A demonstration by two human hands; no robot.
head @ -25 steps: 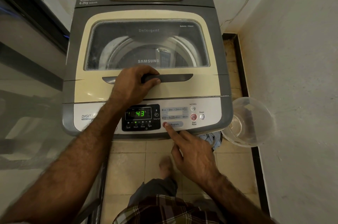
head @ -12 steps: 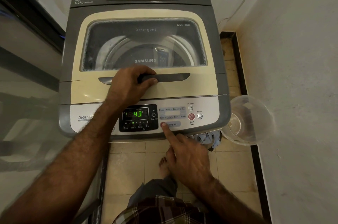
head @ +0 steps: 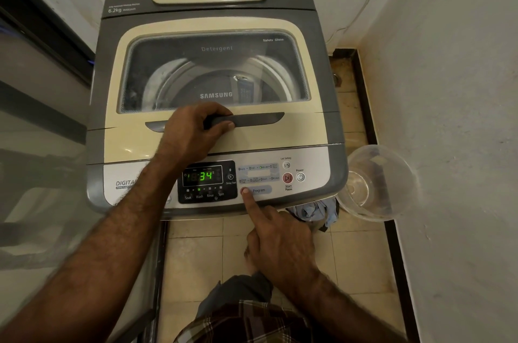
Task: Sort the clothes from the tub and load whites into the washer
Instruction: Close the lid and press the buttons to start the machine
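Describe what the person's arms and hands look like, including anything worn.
The left forearm and right forearm are bare and hairy, with no sleeves in view. The left hand and right hand show no gloves, rings, watch or bracelets. A checked garment shows below.

Mostly plastic here: shiny where it's cream, dull where it's grey

The washer [head: 319,43] shell is matt grey plastic. The lid [head: 134,143] is glossy cream plastic with a smooth glass window [head: 168,62], and the drum [head: 165,82] under it looks like bright metal. Handle [head: 252,119] is dark matt plastic, tub [head: 398,163] clear plastic, clothes [head: 314,209] crumpled blue cloth, tiles [head: 196,244] smooth, wall [head: 462,90] rough and matt.
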